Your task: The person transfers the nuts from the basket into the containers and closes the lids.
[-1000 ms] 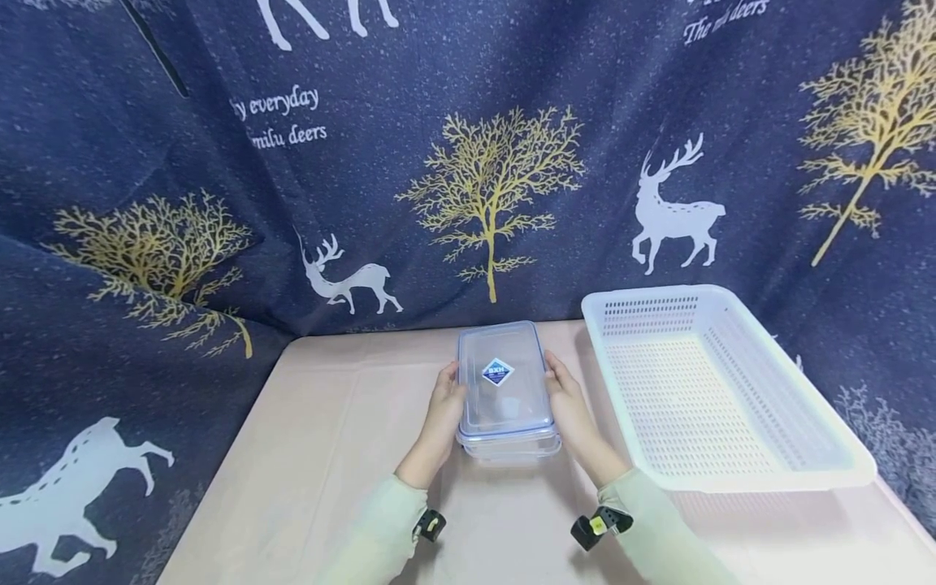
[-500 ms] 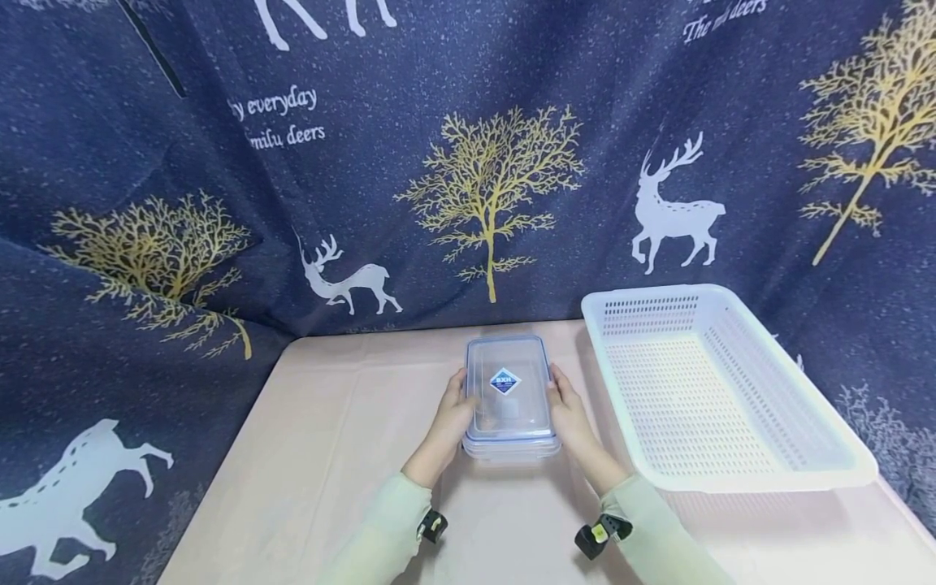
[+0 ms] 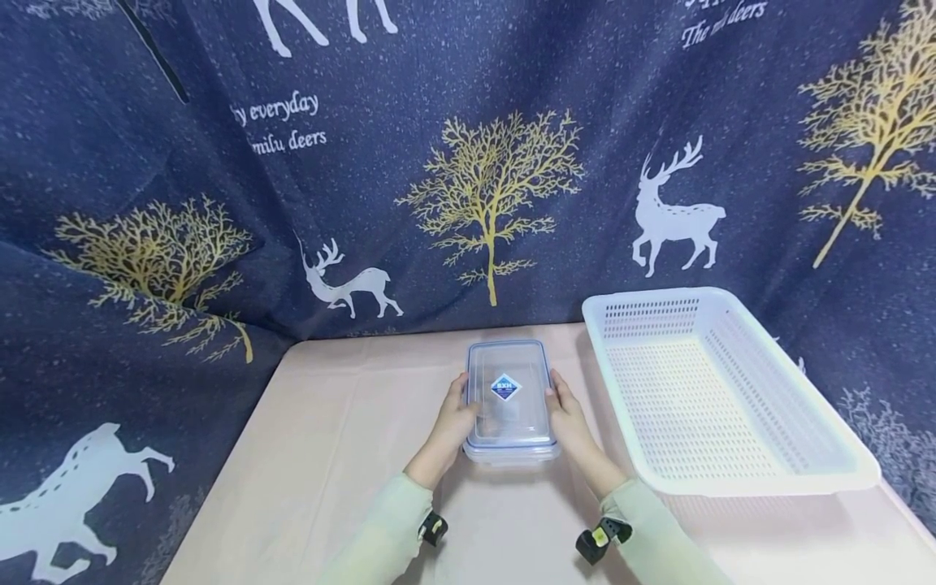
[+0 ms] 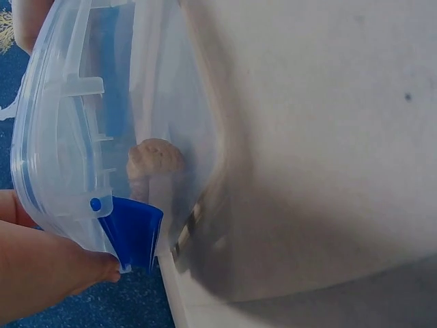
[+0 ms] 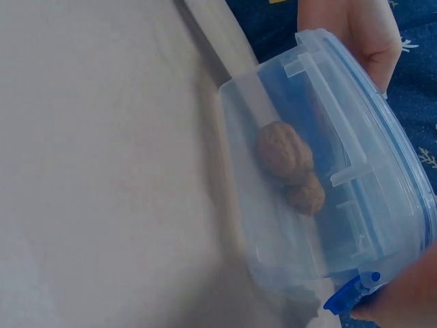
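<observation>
A clear rectangular food container (image 5: 266,239) stands on the table, its blue-edged lid (image 3: 512,422) lying over its top. On the lid is a blue diamond label (image 3: 504,387). Through the wall I see brown wrinkled lumps that look like walnuts (image 5: 278,149). My left hand (image 3: 455,422) grips the container's left side at the lid's rim; the thumb is by a blue clip (image 4: 136,232) that hangs angled outward. My right hand (image 3: 572,422) grips the opposite side, near another blue clip (image 5: 345,295), also angled outward. Some fingers are hidden by the container.
A white perforated plastic basket (image 3: 753,483) stands at the right. Pale cloth covers the table (image 3: 351,455). Behind it hangs a dark blue curtain (image 3: 439,65) with deer and trees.
The lid has shifted slightly right and toward me, from sitting askew to lining up with the container below. Both hands moved with it and kept hold of the sides.
</observation>
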`<state>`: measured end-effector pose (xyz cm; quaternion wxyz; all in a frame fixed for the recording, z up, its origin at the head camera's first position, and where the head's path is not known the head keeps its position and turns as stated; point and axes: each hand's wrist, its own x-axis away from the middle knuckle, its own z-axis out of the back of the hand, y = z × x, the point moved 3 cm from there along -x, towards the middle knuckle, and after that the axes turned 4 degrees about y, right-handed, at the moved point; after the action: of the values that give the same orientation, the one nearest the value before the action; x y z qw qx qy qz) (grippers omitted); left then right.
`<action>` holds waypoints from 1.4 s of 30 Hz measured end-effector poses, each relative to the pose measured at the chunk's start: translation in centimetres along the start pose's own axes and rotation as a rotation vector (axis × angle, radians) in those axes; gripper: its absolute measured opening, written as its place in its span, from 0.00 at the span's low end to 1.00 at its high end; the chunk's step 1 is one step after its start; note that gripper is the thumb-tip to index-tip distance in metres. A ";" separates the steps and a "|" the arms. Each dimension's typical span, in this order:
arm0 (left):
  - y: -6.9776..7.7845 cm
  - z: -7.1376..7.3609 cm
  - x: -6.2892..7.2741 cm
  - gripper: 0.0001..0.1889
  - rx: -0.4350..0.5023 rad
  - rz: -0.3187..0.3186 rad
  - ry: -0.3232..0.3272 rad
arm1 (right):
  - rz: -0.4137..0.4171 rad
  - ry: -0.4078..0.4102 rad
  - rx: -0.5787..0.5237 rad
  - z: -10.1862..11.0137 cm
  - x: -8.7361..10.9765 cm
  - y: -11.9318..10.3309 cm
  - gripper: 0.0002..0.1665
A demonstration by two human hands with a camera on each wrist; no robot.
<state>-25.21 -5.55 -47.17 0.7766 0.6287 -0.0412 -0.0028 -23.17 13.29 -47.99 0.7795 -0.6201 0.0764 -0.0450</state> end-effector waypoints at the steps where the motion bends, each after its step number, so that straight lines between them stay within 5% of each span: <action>1: -0.1 0.0 0.0 0.36 -0.001 0.003 0.000 | -0.001 -0.001 -0.001 0.0 0.0 0.0 0.30; 35: 0.0 0.1 0.5 0.34 -0.088 0.007 -0.037 | 0.037 0.002 0.072 0.1 0.4 0.8 0.30; 42: -0.2 0.2 0.6 0.32 -0.080 -0.009 -0.051 | -0.027 0.023 0.036 0.3 0.7 1.0 0.30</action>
<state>-24.63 -5.84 -47.31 0.7999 0.5968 -0.0582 -0.0238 -22.50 13.70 -48.93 0.7888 -0.6066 0.0761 -0.0639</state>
